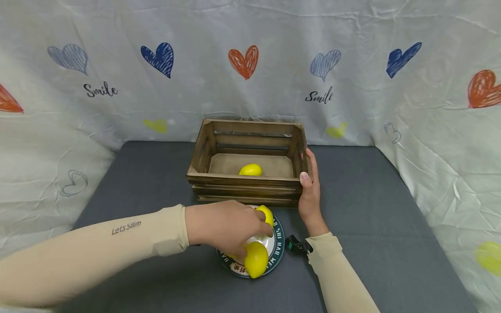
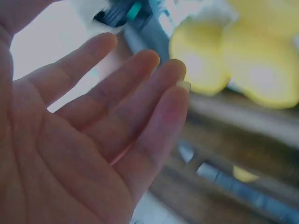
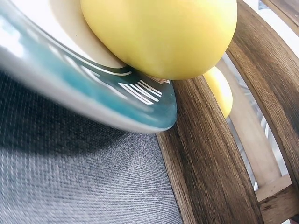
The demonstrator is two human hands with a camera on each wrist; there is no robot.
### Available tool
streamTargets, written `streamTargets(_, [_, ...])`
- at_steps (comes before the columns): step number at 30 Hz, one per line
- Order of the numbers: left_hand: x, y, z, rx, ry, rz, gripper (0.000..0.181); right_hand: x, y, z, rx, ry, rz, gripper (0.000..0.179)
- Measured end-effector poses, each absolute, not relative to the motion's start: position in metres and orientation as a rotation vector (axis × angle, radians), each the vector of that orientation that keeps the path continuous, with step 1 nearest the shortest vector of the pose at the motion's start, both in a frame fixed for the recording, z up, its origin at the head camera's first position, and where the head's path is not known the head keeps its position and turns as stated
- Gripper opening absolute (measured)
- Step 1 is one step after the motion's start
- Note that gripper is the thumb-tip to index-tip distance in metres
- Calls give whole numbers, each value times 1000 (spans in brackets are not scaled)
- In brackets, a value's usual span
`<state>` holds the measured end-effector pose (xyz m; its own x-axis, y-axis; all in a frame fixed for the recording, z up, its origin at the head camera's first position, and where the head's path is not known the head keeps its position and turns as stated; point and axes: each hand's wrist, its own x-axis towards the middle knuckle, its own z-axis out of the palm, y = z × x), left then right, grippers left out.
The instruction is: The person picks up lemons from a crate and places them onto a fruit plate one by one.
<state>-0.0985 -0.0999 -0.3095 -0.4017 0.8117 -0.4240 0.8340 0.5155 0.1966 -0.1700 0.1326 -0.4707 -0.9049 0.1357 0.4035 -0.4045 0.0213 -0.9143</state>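
Note:
My left hand (image 1: 231, 226) reaches over a round plate (image 1: 278, 239) with a dark teal lettered rim. Its fingers come down between a near lemon (image 1: 256, 260) and a far lemon (image 1: 265, 216); a sliver of yellow shows beneath the hand. In the left wrist view its fingers (image 2: 135, 93) are loosely extended, apart from the blurred lemons (image 2: 201, 56) beyond. My right hand (image 1: 310, 202) holds the right front corner of a brown wooden crate (image 1: 246, 178), thumb at the rim and fingers along the outer side. Another lemon (image 1: 250, 169) lies inside the crate. The right wrist view shows no hand.
The plate stands close in front of the crate on a dark grey tabletop (image 1: 156, 174). Behind and at both sides hangs a white curtain (image 1: 274, 95) printed with hearts. A dark wrist device (image 1: 299, 245) sits at my right wrist.

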Motion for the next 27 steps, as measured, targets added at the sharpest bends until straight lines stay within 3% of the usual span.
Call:
streamTargets(14, [-167,-101,-236,1321,2390,200,53,-172,132,-468,264,-1930,1940,72])
streamTargets(27, [-264,-102,-267,1069,2505,219,53,-170,133,-468,233,-1966,1906,75])
